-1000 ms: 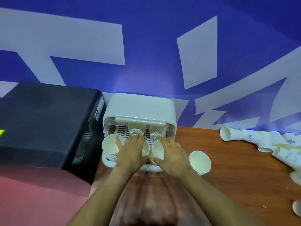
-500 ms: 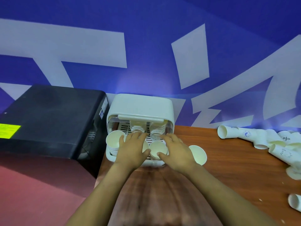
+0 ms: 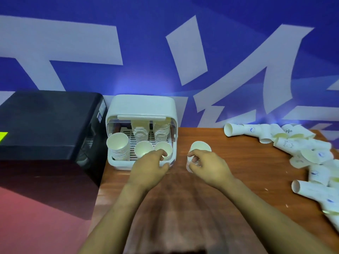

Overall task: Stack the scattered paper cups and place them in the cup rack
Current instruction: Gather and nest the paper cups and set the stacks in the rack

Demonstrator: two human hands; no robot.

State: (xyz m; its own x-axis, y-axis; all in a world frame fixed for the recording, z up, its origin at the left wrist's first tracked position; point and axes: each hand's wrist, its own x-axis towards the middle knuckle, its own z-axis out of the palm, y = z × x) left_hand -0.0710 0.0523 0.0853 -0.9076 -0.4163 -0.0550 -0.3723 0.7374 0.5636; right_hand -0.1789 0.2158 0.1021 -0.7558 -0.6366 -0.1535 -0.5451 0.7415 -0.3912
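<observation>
The white cup rack (image 3: 141, 109) stands open at the table's back left. It holds several stacks of white paper cups: a tall one (image 3: 117, 144) on the left, two front ones (image 3: 143, 150) (image 3: 166, 146) and two rear ones (image 3: 140, 130). My left hand (image 3: 149, 167) hovers at the rack's front rim, fingers loosely curled, fingertips touching the front right stack. Just right of the rack, my right hand (image 3: 209, 166) grips a short cup stack (image 3: 200, 146) standing on the table.
Many loose paper cups (image 3: 286, 143) and lying cup stacks (image 3: 310, 190) are scattered along the brown table's (image 3: 247, 173) right side. A large black machine (image 3: 45, 123) sits directly left of the rack. A blue and white wall rises behind.
Both hands have drawn back out of the rack. My right hand has moved right and taken hold of the cup stack on the table; my left hand now sits at the front rim.
</observation>
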